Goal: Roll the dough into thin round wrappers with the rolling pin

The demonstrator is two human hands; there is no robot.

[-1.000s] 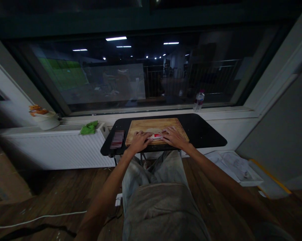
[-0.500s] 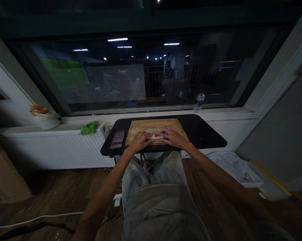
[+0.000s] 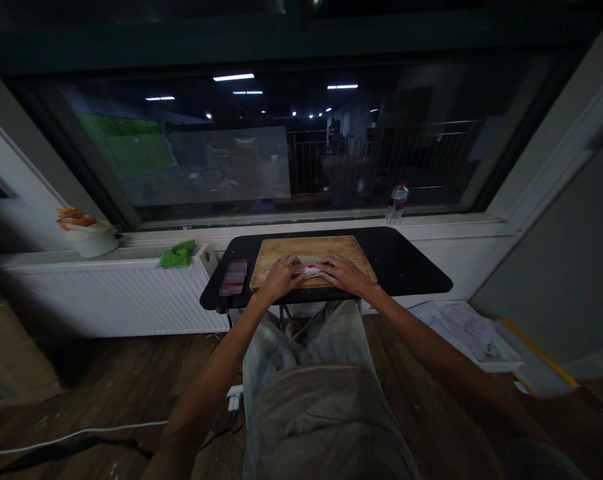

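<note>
A slim white roll with red markings (image 3: 310,269) lies crosswise on a wooden board (image 3: 269,257). My left hand (image 3: 284,275) has its fingers bent over the roll's left end. The other end sits under the fingers of my right hand (image 3: 340,272). Just beyond the roll, a pale flat round (image 3: 309,259) that looks like dough shows on the board. Its near part is hidden by the roll and my fingers.
The board rests on a small black table (image 3: 406,267), with a blurred-out flat item (image 3: 235,277) at its left. A bottle (image 3: 397,201) stands on the windowsill. At the left, a radiator (image 3: 126,293) carries a green cloth (image 3: 178,254) and a white tub (image 3: 94,240).
The roll has turned, so less of its red marking shows. Both hands have shifted very slightly and stay on the roll.
</note>
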